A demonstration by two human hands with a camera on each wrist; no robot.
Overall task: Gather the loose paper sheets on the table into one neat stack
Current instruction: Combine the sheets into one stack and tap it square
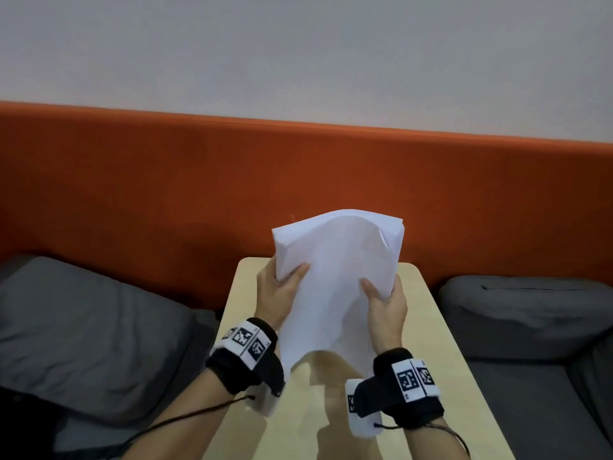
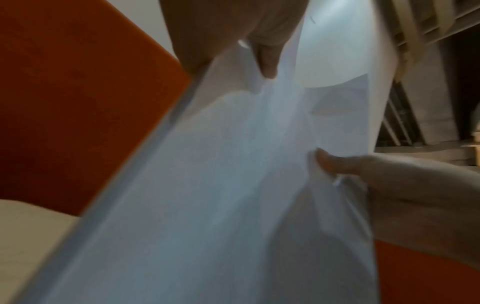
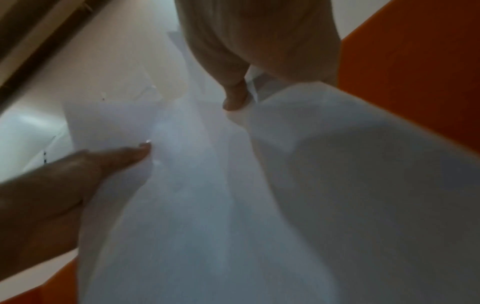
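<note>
The paper sheets [image 1: 335, 280] are gathered into one sheaf held up above the desk [image 1: 428, 330] in the lower middle of the head view, upright and leaning away, their lower edge hanging free near the wrists and their upper edge bowed over toward the orange panel [image 1: 166, 180] at the back. Nearest, at the bottom of the frame, both wrists wear black bands with white cards printed in black-and-white square code patterns; no readable words show on them, and the sheets look blank. Just beyond, the left hand [image 1: 278, 293] grips the sheaf's left edge and the right hand [image 1: 386, 305] its right edge, each with the thumb on the near face and the fingers curled behind. The sheaf looks light, thin and floppy: it buckles between the thumbs, as the left wrist view shows where a thumb [image 2: 267, 59] creases the paper [image 2: 207, 185]. Smooth sheets probably slide on each other, so holding both side edges about midway seems right. Grey cushions [image 1: 86, 333] lie at either side.
</note>
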